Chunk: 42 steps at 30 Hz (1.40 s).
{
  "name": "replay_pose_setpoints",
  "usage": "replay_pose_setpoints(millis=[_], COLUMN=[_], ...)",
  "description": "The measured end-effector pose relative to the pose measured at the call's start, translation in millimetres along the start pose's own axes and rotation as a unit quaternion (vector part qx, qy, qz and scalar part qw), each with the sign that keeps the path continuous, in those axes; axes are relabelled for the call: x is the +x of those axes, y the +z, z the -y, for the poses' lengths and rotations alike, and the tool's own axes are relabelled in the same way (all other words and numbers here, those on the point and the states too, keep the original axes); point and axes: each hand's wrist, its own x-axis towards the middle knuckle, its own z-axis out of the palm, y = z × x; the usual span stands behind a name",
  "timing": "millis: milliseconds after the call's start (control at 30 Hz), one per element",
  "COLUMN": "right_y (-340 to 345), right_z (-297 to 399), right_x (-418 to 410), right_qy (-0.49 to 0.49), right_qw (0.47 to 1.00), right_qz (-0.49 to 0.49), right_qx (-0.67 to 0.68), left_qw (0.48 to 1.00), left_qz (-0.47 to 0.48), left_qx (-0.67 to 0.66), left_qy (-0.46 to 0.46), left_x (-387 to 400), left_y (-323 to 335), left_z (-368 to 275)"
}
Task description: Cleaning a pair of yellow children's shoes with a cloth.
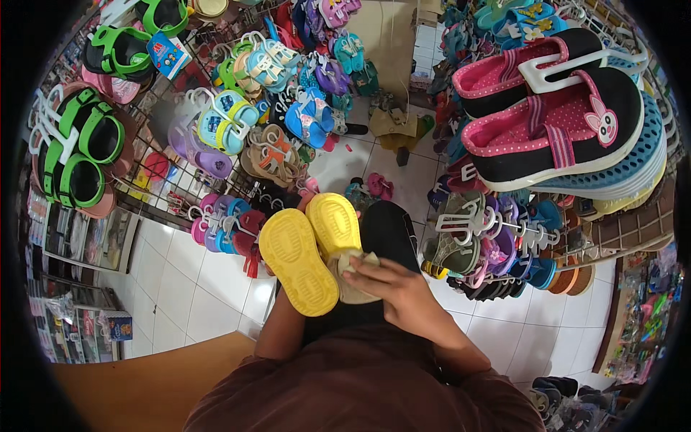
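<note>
A pair of yellow children's shoes is held over my lap with the moulded soles facing up. My left hand is mostly hidden behind the left shoe and supports the pair from beneath. With bent fingers, my right hand presses a pale beige cloth against the heel end of the right shoe. Part of the cloth hangs below that shoe, beside the left sole. Whether the two shoes are joined by a hanger cannot be seen.
Wire racks with hanging children's sandals stand at left. Black-and-pink shoes and clogs on white hangers fill the right rack. A brown wooden surface lies at lower left, a glass display case above it. White tiles cover the floor.
</note>
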Motion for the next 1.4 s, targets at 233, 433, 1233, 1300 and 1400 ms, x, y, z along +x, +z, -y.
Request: replay_pose_setpoints(millis=[233, 433, 1233, 1300, 1400], right_y=[-31.2, -21.2, 29.2, 37.3, 35.2], right_z=[-6.8, 0.4, 20.2, 11.6, 3.0], right_x=[5.0, 46.0, 52.0, 47.4, 51.7], right_qy=[0.033, -0.022, 0.172, 0.180, 0.175], right_qw=[0.975, 0.967, 0.950, 0.953, 0.955], right_qz=[-0.198, -0.253, -0.262, -0.243, -0.241], right_qx=[0.093, 0.010, 0.014, -0.010, 0.005], left_qw=[0.989, 0.987, 0.975, 0.975, 0.953], left_qz=[-0.070, 0.163, 0.221, 0.219, 0.280], left_qx=[0.129, 0.014, 0.002, -0.019, -0.120], left_qy=[-0.035, 0.004, 0.028, 0.036, 0.002], left_x=[-2.2, 39.5, 4.9, 4.0, 9.8], left_y=[40.3, -76.7, -86.2, -87.9, -91.1], left_z=[-17.0, 28.1, 52.6, 57.5, 56.1])
